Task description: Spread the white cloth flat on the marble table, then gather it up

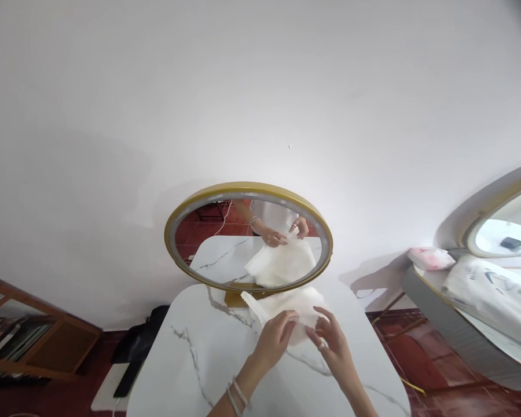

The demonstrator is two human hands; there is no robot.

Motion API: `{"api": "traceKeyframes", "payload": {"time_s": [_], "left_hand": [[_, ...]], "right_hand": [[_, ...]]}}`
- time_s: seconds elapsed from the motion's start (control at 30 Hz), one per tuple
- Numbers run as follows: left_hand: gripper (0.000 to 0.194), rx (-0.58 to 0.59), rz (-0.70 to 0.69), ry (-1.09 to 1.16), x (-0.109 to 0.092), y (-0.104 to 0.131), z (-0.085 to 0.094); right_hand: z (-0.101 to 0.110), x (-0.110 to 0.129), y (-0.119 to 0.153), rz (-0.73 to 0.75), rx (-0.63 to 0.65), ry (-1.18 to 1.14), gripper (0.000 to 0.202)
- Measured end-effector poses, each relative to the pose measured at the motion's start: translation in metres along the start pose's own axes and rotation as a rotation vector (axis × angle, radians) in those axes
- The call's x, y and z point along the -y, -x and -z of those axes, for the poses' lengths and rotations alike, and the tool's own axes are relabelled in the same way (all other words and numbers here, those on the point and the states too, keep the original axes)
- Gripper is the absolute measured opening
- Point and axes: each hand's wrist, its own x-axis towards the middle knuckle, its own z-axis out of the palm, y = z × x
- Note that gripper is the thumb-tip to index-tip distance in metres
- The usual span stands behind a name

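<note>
A thin, soft white sheet (272,306), perhaps a bag, is spread over the marble-patterned table (178,359), just in front of the round mirror. My left hand (274,337), with pale bands at the wrist, pinches its near edge between thumb and fingers. To the right, my right hand (330,341), wearing a ring, has its fingertips closed on the same edge. A short stretch of the sheet runs between the two hands. The gold-rimmed mirror (248,190) reflects both hands and the sheet.
The mirror's gold base (237,296) sits at the table's back, against the white wall. On the right, another table (455,330) carries a tissue pack (430,258), a printed white cloth (490,289) and a second mirror (473,226). A wooden shelf (47,347) and a black bag (145,336) are at left.
</note>
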Motion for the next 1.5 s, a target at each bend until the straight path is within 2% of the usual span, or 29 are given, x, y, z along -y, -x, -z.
{"api": "traceKeyframes", "payload": {"time_s": [0.07, 0.13, 0.2, 0.3, 0.37, 0.4, 0.47, 0.53, 0.6, 0.73, 0.93, 1.03, 1.17, 1.27, 1.37, 1.5], "left_hand": [[0.027, -0.033, 0.058, 0.103, 0.001, 0.016, -0.009], [0.024, -0.046, 0.111, 0.167, 0.003, 0.032, -0.019], [0.022, -0.034, 0.159, 0.193, 0.007, 0.046, -0.027], [0.021, 0.013, 0.193, 0.202, 0.012, 0.063, -0.035], [0.021, 0.022, 0.212, 0.208, 0.016, 0.072, -0.039], [0.022, 0.021, 0.222, 0.206, 0.017, 0.075, -0.040], [0.022, 0.022, 0.235, 0.190, 0.020, 0.080, -0.044], [0.022, 0.023, 0.241, 0.170, 0.023, 0.083, -0.047], [0.021, 0.027, 0.236, 0.157, 0.025, 0.085, -0.049], [0.021, 0.060, 0.204, 0.151, 0.027, 0.086, -0.052], [0.026, 0.136, 0.197, 0.105, 0.029, 0.088, -0.052], [0.025, 0.228, 0.214, 0.088, 0.030, 0.092, -0.043], [0.025, 0.310, 0.183, -0.040, 0.035, 0.101, -0.020], [0.018, 0.240, 0.219, -0.186, 0.046, 0.112, 0.004], [0.018, 0.139, 0.281, -0.247, 0.061, 0.118, 0.033], [0.017, 0.015, 0.296, -0.283, 0.075, 0.110, 0.074]], "right_hand": [[0.008, -0.005, 0.005, 0.023, 0.125, 0.084, 0.057], [0.017, -0.013, 0.011, 0.004, 0.203, 0.191, 0.055], [0.026, -0.023, 0.016, 0.001, 0.210, 0.314, 0.047], [0.034, -0.038, 0.024, 0.074, 0.183, 0.498, 0.032], [0.036, -0.046, 0.029, 0.108, 0.145, 0.567, 0.030], [0.037, -0.049, 0.031, 0.089, 0.128, 0.565, 0.031], [0.036, -0.053, 0.032, -0.041, 0.140, 0.496, 0.033], [0.035, -0.055, 0.032, -0.196, 0.209, 0.408, 0.037], [0.033, -0.054, 0.031, -0.271, 0.273, 0.358, 0.037], [0.030, -0.047, 0.029, -0.300, 0.328, 0.313, 0.032], [0.024, -0.037, 0.032, -0.290, 0.311, 0.250, 0.034], [0.020, -0.028, 0.036, -0.291, 0.296, 0.142, 0.035], [0.017, -0.011, 0.035, -0.283, 0.245, 0.034, 0.036], [0.019, 0.007, 0.028, -0.230, 0.203, 0.013, 0.033], [0.021, 0.026, 0.013, -0.151, 0.127, 0.022, 0.033], [0.020, 0.047, -0.019, -0.044, 0.024, 0.028, 0.035]]}}
